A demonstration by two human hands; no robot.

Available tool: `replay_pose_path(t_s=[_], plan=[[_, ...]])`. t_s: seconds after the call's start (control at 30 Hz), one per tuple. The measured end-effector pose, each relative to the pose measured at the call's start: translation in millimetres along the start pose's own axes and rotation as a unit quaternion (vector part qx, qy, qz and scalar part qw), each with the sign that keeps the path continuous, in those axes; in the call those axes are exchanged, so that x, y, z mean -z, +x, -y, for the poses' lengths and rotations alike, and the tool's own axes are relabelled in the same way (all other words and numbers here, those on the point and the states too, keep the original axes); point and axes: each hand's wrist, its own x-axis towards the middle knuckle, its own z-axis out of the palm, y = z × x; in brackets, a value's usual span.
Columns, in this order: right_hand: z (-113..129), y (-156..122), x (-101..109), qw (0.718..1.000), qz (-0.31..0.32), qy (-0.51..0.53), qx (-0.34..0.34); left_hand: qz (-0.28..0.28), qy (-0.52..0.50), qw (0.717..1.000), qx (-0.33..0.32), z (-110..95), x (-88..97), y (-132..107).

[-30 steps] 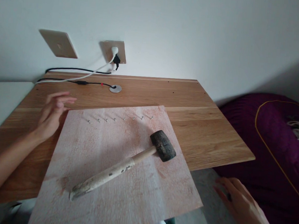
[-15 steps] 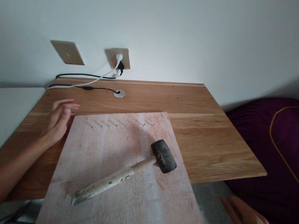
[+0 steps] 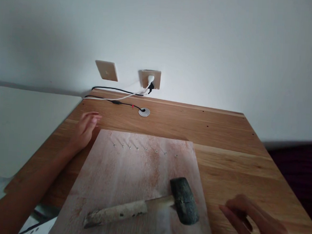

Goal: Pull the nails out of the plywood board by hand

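On the wooden desk lies a pale, whitish board (image 3: 130,176) with a row of several small screws or nails (image 3: 146,150) standing in it near its far edge. A rubber mallet with a black head (image 3: 184,200) and a worn wooden handle rests across the board, untouched by either hand. Beside the board's far left corner is my left hand (image 3: 85,129), its fingers loosely stretched and nothing seen in them. My right hand (image 3: 260,226) hovers right of the mallet head, thumb and bent fingers apart, with no object visible in it.
Behind the desk (image 3: 238,169), a wall socket (image 3: 156,77) holds a white plug and a black plug. Their cables run along the back past a round cable grommet (image 3: 145,112). A white surface (image 3: 32,129) adjoins at left, and dark purple fabric (image 3: 299,166) lies at right.
The view has shifted, so the board and mallet appear lower and further right. My right hand has moved up from beside the desk's front edge toward the mallet head. My left hand stays beside the board.
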Motion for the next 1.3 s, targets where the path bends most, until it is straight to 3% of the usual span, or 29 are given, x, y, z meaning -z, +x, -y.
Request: replay_pose_path(t_s=[0.1, 0.2, 0.5, 0.7, 0.8, 0.93, 1.07, 1.17, 1.3], plan=[[25.3, 39.4, -4.3, 0.999, 0.01, 0.005, 0.044, 0.002, 0.01, 1.0, -0.01, 1.8, 1.5, 1.6], [39.5, 55.0, -14.1, 0.998, -0.008, 0.005, 0.063, 0.017, 0.028, 0.998, -0.047, 2.0, 3.9, 3.2], [74.0, 13.9, -35.1, 0.998, -0.059, 0.025, 0.012, 0.034, 0.001, 0.991, -0.127, 1.6, 11.1, -4.3], [105.9, 26.5, -40.7, 0.997, -0.055, 0.049, -0.029, 0.033, -0.026, 0.982, -0.182, -5.5, 9.8, -11.5], [110.9, 42.5, -41.3, 0.997, -0.014, 0.08, -0.013, 0.072, -0.028, 0.971, -0.228, -21.2, 8.0, -13.9], [109.4, 66.6, -42.3, 0.998, -0.023, 0.03, 0.052, 0.19, -0.032, 0.932, -0.307, -47.7, -2.3, -12.5], [108.9, 89.2, -43.0, 0.995, 0.0, -0.016, 0.102, 0.271, 0.004, 0.908, -0.32, -65.6, -17.4, -10.1], [108.4, 106.6, -46.1, 0.99, 0.026, -0.049, 0.132, 0.29, 0.042, 0.899, -0.325, -69.9, -26.0, -12.3], [108.1, 129.7, -59.8, 0.975, 0.053, -0.122, 0.177, 0.264, 0.057, 0.907, -0.323, -66.9, -29.9, -18.9]])
